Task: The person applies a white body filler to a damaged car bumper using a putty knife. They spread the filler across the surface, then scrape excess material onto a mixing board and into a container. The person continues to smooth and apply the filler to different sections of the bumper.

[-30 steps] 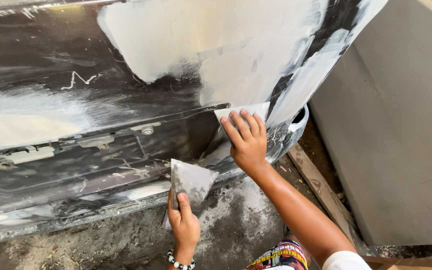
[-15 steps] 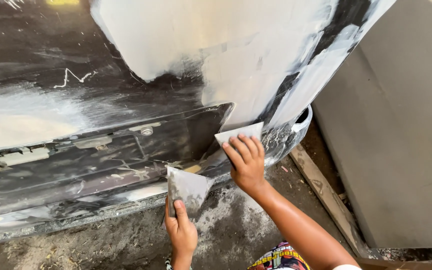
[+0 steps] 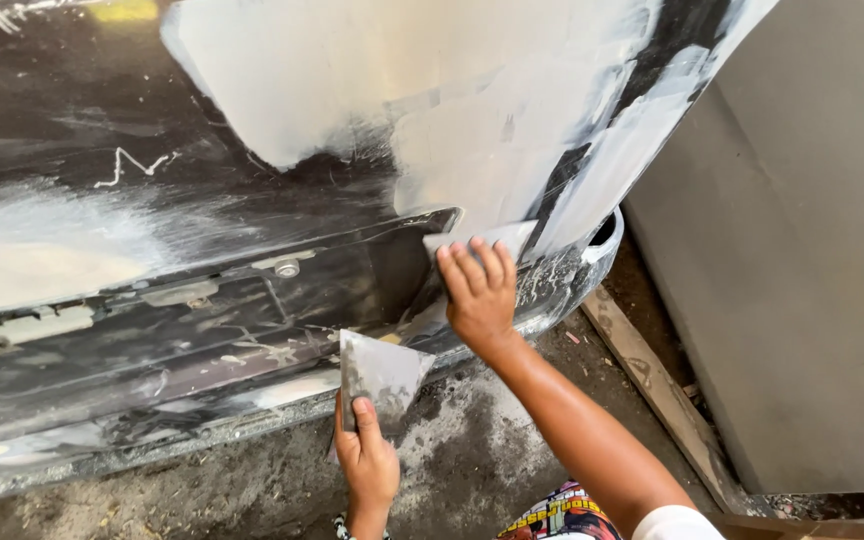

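Note:
A black car body panel (image 3: 152, 150) fills the view, with large patches of pale filler (image 3: 402, 100) spread over it. My right hand (image 3: 480, 295) presses a flat grey spreader blade (image 3: 497, 238) against the filler at the panel's lower right corner. My left hand (image 3: 365, 460) is lower down and holds a second metal spreader (image 3: 382, 372), smeared with putty, upright in front of the dark recessed lower part of the panel.
A grey wall (image 3: 802, 250) stands close on the right. A wooden plank (image 3: 652, 380) lies along its base. The dusty concrete floor (image 3: 202, 490) runs under the panel's lower edge. A bolt (image 3: 287, 268) sits in the recess.
My right hand with its spreader has slid slightly down and left along the panel corner. My left hand with the other spreader has stayed almost still.

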